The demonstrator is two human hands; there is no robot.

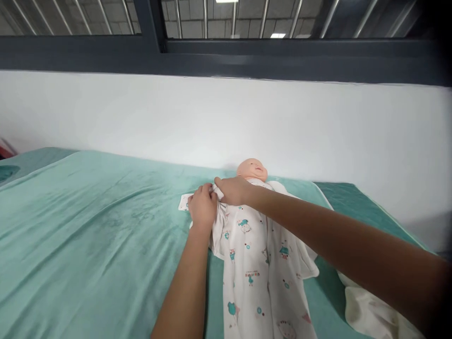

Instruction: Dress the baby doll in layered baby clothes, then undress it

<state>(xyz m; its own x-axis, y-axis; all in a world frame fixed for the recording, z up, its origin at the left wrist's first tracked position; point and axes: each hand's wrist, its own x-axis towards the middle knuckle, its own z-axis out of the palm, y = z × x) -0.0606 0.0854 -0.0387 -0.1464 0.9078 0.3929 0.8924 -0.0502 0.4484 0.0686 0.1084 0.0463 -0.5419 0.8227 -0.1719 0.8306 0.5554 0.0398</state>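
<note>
Two bare hands work at one doll (252,170), which lies on one green blanket (106,235) with its head close to the wall (176,113). One white printed gown (247,263) covers the body, leaving only the head plainly bare, and runs down out of view at the bottom. The left hand (203,206) is curled over one sleeve (184,201), its grip closed on the fabric, with the cuff end sticking out to the left. The right hand (235,189) crosses the doll's chest just below the head, its grip pinching bunched white fabric of that same sleeve; most of its fingers are hidden. The two hands are side by side. One loose flap (309,268) of the gown spreads to the right. Farther right, partly under the right forearm, lies one white cloth (374,310). Above the wall is one dark window frame (282,61) with two panes, vertical bars showing in both.
</note>
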